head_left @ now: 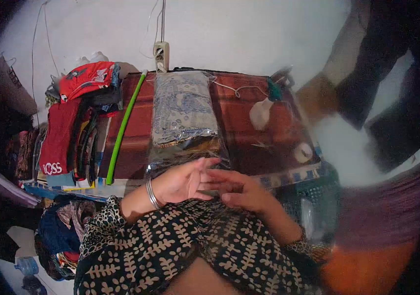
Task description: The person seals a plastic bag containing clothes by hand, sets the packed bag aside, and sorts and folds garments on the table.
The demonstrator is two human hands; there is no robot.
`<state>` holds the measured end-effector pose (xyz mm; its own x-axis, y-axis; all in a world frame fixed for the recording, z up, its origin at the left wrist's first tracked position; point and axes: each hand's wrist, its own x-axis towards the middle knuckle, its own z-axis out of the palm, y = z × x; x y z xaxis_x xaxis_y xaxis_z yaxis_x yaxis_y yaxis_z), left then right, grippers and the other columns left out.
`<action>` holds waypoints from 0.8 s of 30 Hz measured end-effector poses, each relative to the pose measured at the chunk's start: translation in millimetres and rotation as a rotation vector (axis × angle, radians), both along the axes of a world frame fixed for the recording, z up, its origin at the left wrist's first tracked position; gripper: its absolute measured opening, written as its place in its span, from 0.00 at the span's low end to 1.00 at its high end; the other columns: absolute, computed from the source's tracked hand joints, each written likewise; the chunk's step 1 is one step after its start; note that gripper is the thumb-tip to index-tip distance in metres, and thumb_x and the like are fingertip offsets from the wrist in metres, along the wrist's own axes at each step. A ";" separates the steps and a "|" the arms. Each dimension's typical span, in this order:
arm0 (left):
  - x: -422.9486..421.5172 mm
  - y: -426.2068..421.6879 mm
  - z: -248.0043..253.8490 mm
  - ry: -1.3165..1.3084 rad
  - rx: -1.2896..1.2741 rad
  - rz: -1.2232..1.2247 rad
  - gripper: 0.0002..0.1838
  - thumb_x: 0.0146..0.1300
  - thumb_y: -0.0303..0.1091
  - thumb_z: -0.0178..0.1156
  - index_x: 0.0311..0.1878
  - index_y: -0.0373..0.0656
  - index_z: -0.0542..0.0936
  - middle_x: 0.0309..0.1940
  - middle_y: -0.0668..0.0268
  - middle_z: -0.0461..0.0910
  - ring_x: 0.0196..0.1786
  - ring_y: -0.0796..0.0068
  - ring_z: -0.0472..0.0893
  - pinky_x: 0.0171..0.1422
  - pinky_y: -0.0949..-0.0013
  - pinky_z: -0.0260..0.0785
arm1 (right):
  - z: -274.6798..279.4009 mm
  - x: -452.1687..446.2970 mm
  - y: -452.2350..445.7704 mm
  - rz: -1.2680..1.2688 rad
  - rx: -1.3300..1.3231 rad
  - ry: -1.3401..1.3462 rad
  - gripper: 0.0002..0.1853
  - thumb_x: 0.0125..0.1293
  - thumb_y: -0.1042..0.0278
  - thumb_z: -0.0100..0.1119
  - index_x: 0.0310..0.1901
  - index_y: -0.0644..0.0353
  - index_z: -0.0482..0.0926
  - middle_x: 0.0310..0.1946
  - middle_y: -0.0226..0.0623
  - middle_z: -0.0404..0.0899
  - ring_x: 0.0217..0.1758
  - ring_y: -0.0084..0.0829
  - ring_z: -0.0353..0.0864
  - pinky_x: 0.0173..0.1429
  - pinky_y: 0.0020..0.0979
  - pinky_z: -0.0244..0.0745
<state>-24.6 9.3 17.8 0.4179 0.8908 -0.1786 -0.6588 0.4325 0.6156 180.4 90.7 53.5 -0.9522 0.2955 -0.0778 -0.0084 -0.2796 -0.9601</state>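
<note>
My left hand (178,183), with silver bangles (152,194) on the wrist, is turned partly palm up with its fingers stretched out. My right hand (242,189) reaches in from the other side, fingers extended, and its fingertips overlap those of the left. No object shows between them. Just beyond lies a folded blue-and-white patterned cloth (183,105) in clear plastic. Its near end meets a darker plastic-wrapped cloth (185,150), partly hidden by my left hand.
A dark red striped cloth (249,157) covers the table. A bright green stick (125,130) lies left of the packets. Stacked clothes (57,137) stand farther left. A power strip (162,54) hangs at the wall. Rightward are a white bulb-shaped item (260,115) and a round white item (302,152).
</note>
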 end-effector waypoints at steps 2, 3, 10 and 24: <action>-2.0 -1.4 2.2 -0.055 0.016 0.022 0.30 0.73 0.53 0.44 0.73 0.52 0.56 0.58 0.59 0.75 0.60 0.65 0.77 0.57 0.57 0.74 | -1.1 -0.3 3.1 0.054 0.040 0.012 0.33 0.65 0.62 0.63 0.70 0.56 0.63 0.33 0.25 0.75 0.32 0.17 0.69 0.37 0.23 0.65; -6.5 -1.0 2.0 -0.053 0.017 0.021 0.30 0.73 0.53 0.44 0.73 0.52 0.56 0.58 0.59 0.75 0.60 0.65 0.77 0.57 0.57 0.74 | -1.8 0.1 5.2 0.071 0.054 0.017 0.33 0.65 0.61 0.63 0.70 0.56 0.63 0.33 0.25 0.76 0.32 0.17 0.69 0.37 0.22 0.65; -10.1 -0.1 10.5 0.189 0.052 0.362 0.30 0.65 0.29 0.61 0.69 0.49 0.64 0.51 0.65 0.80 0.47 0.73 0.82 0.51 0.63 0.76 | -2.4 8.3 6.7 0.034 0.074 -0.093 0.35 0.64 0.60 0.64 0.71 0.55 0.63 0.31 0.22 0.74 0.30 0.15 0.67 0.33 0.18 0.63; -5.1 -20.0 39.8 1.448 0.847 0.697 0.32 0.53 0.24 0.68 0.64 0.41 0.72 0.36 0.64 0.86 0.42 0.72 0.86 0.54 0.68 0.74 | -4.1 -20.2 8.6 -0.487 0.993 0.018 0.25 0.55 0.68 0.70 0.56 0.56 0.78 0.46 0.41 0.77 0.50 0.37 0.78 0.55 0.37 0.72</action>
